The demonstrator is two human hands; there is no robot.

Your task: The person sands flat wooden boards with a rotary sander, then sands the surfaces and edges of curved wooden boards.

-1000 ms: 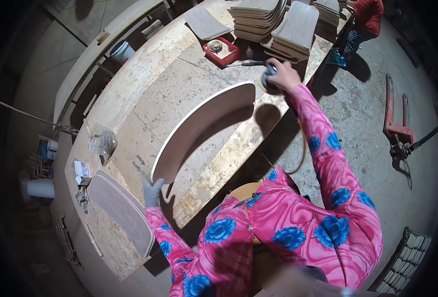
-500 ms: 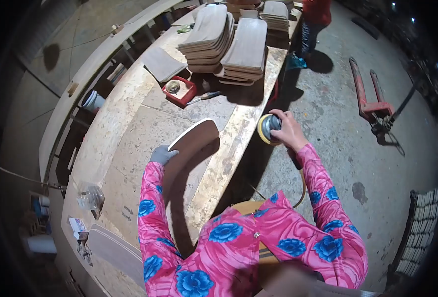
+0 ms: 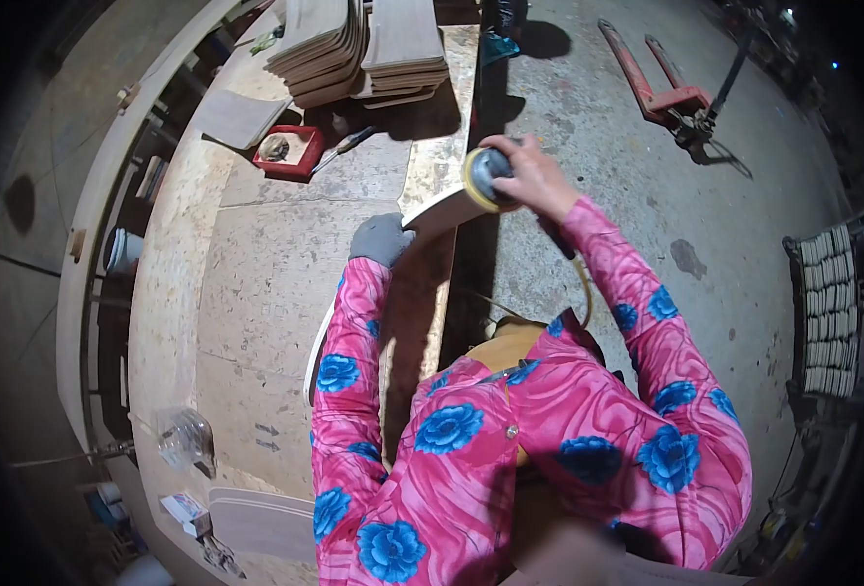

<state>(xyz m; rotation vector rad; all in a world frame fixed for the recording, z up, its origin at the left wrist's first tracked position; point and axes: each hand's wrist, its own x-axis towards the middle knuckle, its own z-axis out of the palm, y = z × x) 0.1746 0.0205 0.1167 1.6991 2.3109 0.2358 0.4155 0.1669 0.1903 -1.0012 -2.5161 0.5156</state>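
My left hand (image 3: 378, 240), in a grey glove, is closed on the edge of a curved wooden panel (image 3: 440, 217). The panel's far end extends past the table edge, while its other end shows beside my left sleeve; my forearm covers the middle. My right hand (image 3: 530, 178), bare, is wrapped round the top of a round handheld sander (image 3: 490, 176) with a yellow-edged pad. The pad is at the panel's far end and appears to touch it. A hose hangs from the sander beside my right forearm.
Stacks of curved panels (image 3: 403, 54) stand at the table's far end. Nearer are a red box (image 3: 303, 168), a blade-like tool (image 3: 344, 146) and a single panel (image 3: 242, 119). A plastic container (image 3: 186, 437) sits at left. A red pallet jack (image 3: 681, 103) stands on the floor.
My left hand has moved right with the panel, turning it so its end extends past the table edge. The sander has come from beside the table to the panel's end. My view has shifted.
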